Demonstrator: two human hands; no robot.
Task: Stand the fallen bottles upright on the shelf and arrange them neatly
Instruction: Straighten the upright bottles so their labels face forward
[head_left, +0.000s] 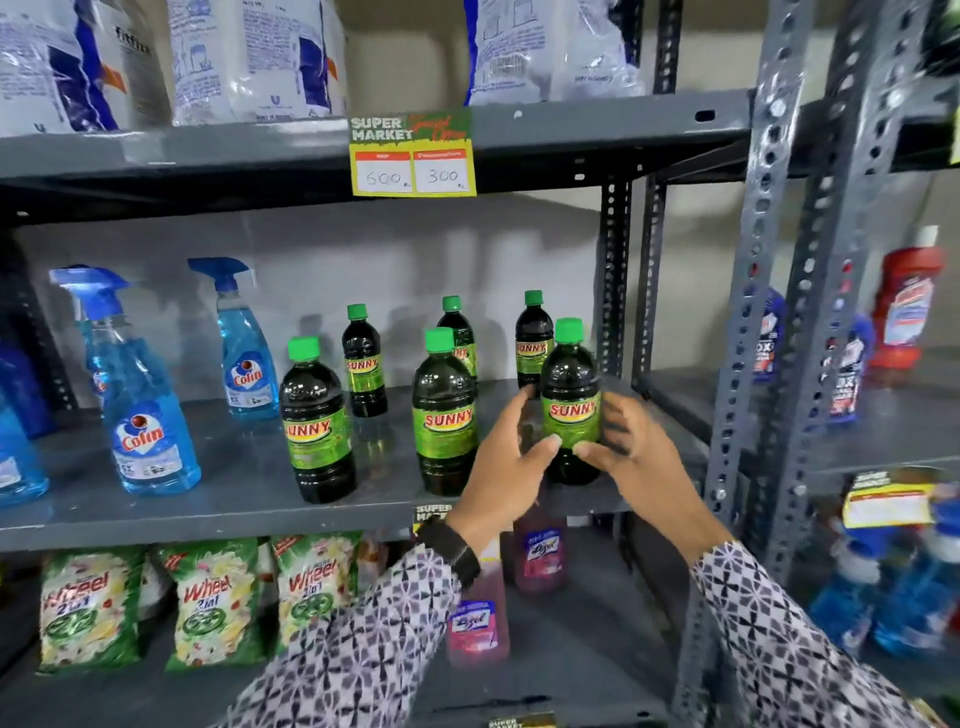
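Observation:
Several dark green Sunny bottles with green caps stand upright on the grey middle shelf (234, 499). In the front row are a left bottle (316, 421), a middle bottle (444, 415) and a right bottle (570, 400). Three smaller-looking ones stand behind: back left (363, 364), back middle (460, 325), back right (532, 338). My left hand (506, 467) and my right hand (631, 452) wrap the front right bottle from both sides, thumbs on its lower label. It stands near the shelf's front right corner.
Blue Colin spray bottles (143, 405) stand at the left of the same shelf. A price tag (413, 153) hangs from the shelf above. Pink Lizol bottles (475, 618) and Wheel packets (208, 603) fill the shelf below. A perforated steel upright (758, 332) borders the right side.

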